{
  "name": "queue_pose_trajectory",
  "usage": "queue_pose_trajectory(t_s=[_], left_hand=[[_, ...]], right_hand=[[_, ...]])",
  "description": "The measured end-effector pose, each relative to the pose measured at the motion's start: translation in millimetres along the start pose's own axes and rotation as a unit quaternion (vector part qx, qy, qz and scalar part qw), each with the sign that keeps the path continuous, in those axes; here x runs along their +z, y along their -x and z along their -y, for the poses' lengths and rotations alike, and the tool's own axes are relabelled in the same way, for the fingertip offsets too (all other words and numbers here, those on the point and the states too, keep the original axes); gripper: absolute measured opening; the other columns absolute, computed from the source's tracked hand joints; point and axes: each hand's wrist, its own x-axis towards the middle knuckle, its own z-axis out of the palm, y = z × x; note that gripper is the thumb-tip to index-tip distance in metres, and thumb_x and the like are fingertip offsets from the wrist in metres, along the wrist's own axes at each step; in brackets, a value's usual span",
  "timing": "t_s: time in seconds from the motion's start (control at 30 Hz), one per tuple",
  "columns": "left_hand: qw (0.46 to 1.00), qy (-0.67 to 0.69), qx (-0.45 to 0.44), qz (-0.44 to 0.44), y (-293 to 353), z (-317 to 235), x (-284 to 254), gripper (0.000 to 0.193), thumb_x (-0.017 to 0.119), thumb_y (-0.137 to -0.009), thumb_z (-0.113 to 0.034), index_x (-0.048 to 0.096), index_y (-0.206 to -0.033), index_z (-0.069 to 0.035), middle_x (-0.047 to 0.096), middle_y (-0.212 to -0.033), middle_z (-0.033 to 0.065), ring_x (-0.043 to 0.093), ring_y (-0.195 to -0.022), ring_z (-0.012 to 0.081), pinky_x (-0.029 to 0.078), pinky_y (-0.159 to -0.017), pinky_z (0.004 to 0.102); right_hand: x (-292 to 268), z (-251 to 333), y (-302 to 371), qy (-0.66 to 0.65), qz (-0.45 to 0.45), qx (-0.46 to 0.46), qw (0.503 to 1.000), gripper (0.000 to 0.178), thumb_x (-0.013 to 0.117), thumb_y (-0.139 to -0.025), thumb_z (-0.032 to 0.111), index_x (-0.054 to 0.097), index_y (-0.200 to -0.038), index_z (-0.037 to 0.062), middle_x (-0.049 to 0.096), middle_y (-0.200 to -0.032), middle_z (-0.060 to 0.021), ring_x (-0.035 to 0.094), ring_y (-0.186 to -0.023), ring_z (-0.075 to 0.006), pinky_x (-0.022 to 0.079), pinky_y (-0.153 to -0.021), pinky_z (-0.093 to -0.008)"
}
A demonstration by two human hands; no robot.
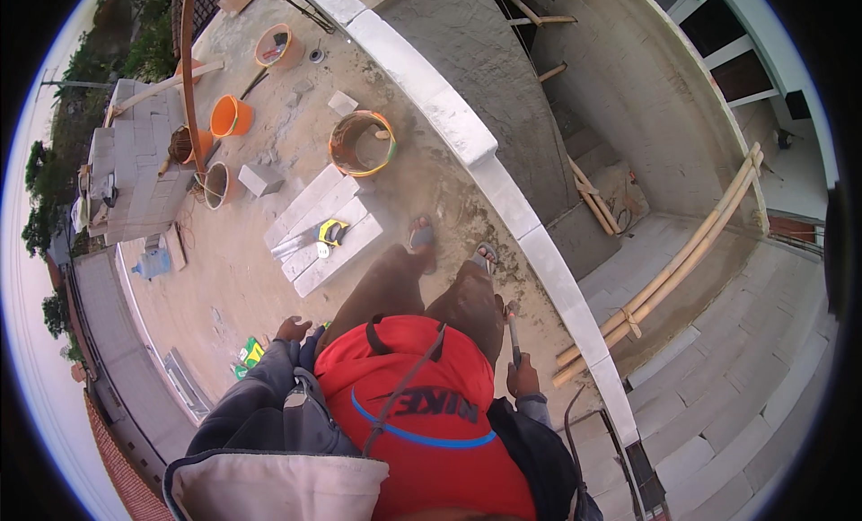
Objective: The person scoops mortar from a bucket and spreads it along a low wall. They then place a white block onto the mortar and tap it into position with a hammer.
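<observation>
My right hand (523,378) is wrapped round the lower end of a slim grey-handled tool (514,334). The kind of its upper end is too small to tell. Beside my left hip, my left hand (293,329) hangs with its fingers apart and holds nothing. A green-and-white bag or packet (250,353) lies on the floor near it. Ahead of my feet, pale building blocks (334,268) are laid side by side. A handsaw (330,235) with a yellow and black handle rests on them. Just beyond stands a bucket (361,144) with grey mortar and a tool inside.
A low wall of pale blocks (512,193) curves along my right, with a drop to a lower area beyond it. Bamboo poles (669,270) lean there. Orange buckets (231,116), a loose block (260,180), a blue water jug (153,263) and a block stack (135,175) stand left.
</observation>
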Motion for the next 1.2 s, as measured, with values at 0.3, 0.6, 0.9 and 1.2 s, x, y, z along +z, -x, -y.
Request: queue_pose_trajectory(t_s=[0.3, 0.6, 0.9, 1.2], left_hand=[[0.94, 0.134, 0.313, -0.037, 43.5, -337.3, 7.1, 0.074, 0.07, -0.1, -0.053, 0.056, -0.153, -0.004, 0.061, -0.149, 0.0267, 0.06, -0.139, 0.0372, 0.046, -0.117, 0.0431], [0.895, 0.335, 0.288, 0.067, -20.1, -536.9, 29.5, 0.096, 0.07, -0.098, -0.061, 0.042, -0.16, 0.007, 0.054, -0.156, 0.0262, 0.052, -0.146, 0.0318, 0.041, -0.118, 0.0392], [0.84, 0.492, 0.225, 0.034, -81.0, -662.1, -33.4, 0.098, 0.078, -0.096, -0.053, 0.035, -0.162, 0.006, 0.059, -0.148, 0.0266, 0.061, -0.136, 0.0309, 0.049, -0.112, 0.0393], [0.798, 0.507, 0.322, 0.051, -88.1, -686.1, -28.4, 0.072, 0.075, -0.103, -0.038, 0.046, -0.155, 0.003, 0.07, -0.133, 0.0183, 0.071, -0.113, 0.0213, 0.058, -0.093, 0.0342]], right_hand=[[-153.1, 132.4, 18.8, -0.03, -0.097, -0.302, 0.948, 0.044, 0.063, -0.102, 0.019, 0.05, -0.141, 0.0029, 0.072, -0.097, -0.0346, 0.069, -0.098, -0.0564, 0.054, -0.083, -0.0605], [-227.2, 350.8, -83.6, 0.021, -0.115, -0.303, 0.946, 0.043, 0.056, -0.106, 0.018, 0.05, -0.146, 0.0059, 0.066, -0.133, -0.0299, 0.065, -0.115, -0.0526, 0.053, -0.093, -0.0569], [-254.7, 560.0, -204.5, 0.058, -0.191, -0.507, 0.838, 0.057, 0.057, -0.107, 0.017, 0.045, -0.162, 0.0207, 0.07, -0.131, -0.0181, 0.07, -0.107, -0.0449, 0.058, -0.088, -0.0539], [-257.5, 583.6, -281.8, 0.209, -0.11, -0.428, 0.873, 0.061, 0.061, -0.105, 0.023, 0.043, -0.162, 0.0316, 0.07, -0.105, -0.0182, 0.071, -0.093, -0.044, 0.059, -0.08, -0.0552]])
